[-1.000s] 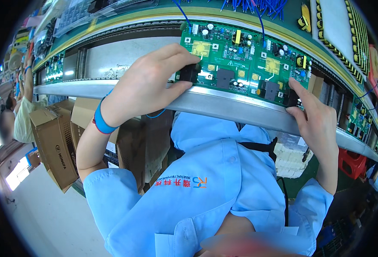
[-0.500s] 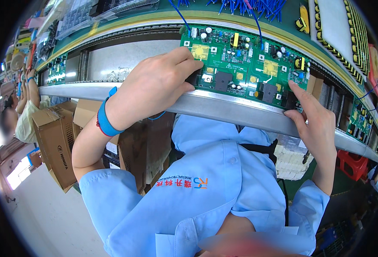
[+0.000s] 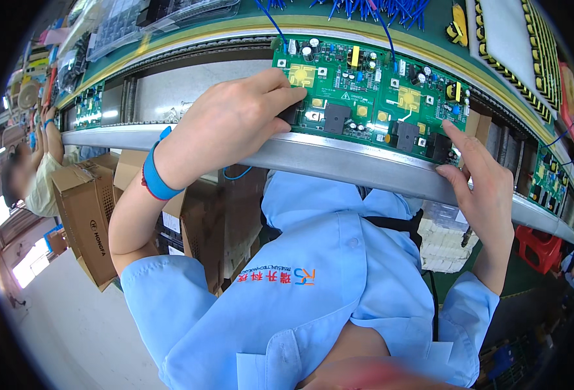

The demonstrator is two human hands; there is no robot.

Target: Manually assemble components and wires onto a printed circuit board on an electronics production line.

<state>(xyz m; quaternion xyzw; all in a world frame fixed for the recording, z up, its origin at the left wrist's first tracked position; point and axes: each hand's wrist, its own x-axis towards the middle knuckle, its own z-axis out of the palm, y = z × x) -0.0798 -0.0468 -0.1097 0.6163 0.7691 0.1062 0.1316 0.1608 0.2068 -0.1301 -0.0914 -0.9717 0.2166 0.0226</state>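
Conveyor (image 3: 339, 153): circuit board (image 3: 373, 96) between fingers (image 3: 289, 97)

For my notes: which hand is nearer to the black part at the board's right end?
Right: the right hand is beside the black part; the left hand is at the left end of the board.

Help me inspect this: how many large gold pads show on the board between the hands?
2: one gold pad by the left hand, another gold pad nearer the right hand. The hands may hide more.
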